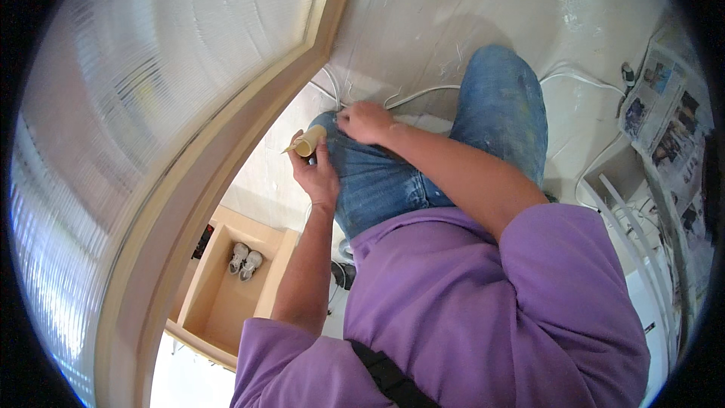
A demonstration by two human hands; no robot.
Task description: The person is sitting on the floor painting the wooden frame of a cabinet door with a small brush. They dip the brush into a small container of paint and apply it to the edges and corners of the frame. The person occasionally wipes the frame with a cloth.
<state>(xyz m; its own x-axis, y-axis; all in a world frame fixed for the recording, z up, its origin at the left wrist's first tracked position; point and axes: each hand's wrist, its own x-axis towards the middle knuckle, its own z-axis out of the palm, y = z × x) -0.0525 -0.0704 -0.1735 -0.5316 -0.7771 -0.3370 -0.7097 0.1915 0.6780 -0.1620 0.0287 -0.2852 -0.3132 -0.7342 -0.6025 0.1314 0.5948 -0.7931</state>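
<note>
Where roll is gripped: left hand, pointed upward, left of centre.
Right hand: curled by jeans, upper centre; grip cannot be told.

The roll is pale yellow; the shirt, plain purple; the jeans, mottled blue; the 2 shoes, whitish grey; the strap, black.

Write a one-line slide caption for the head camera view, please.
A pale yellow roll in the left hand, the right hand over blue jeans, beside a wood-framed ribbed panel.
</note>
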